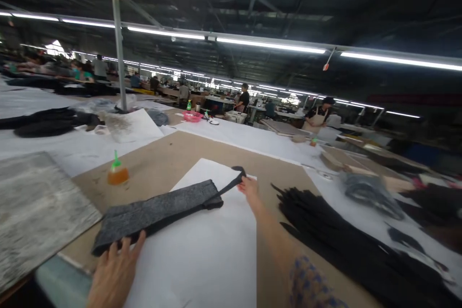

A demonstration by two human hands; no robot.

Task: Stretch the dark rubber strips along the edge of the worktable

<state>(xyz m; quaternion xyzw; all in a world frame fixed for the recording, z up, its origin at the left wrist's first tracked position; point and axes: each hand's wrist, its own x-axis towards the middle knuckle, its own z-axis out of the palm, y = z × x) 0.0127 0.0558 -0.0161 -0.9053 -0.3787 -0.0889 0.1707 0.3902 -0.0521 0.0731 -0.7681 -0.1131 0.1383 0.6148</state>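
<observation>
A long dark grey folded fabric piece [159, 207] lies aslant over a white paper sheet [202, 250] and the brown board [144, 163]. My left hand [117, 267] rests on its near left end, fingers spread and lying flat against the lower edge. At the upper right, my right hand [249, 186] pinches a narrow black fabric strip [229, 185]. The strip runs from those fingers down onto the right end of the grey piece, and its tip curls above the hand. To the right of my forearm lies a bundle of black fabric strips [325, 221].
A squeeze bottle [118, 171] of amber liquid with a green nozzle stands on the board. A grey-stained slab [39, 211] is at the left. Further back are a pink basket [192, 116], a metal post [119, 53] and a person in an apron [317, 118].
</observation>
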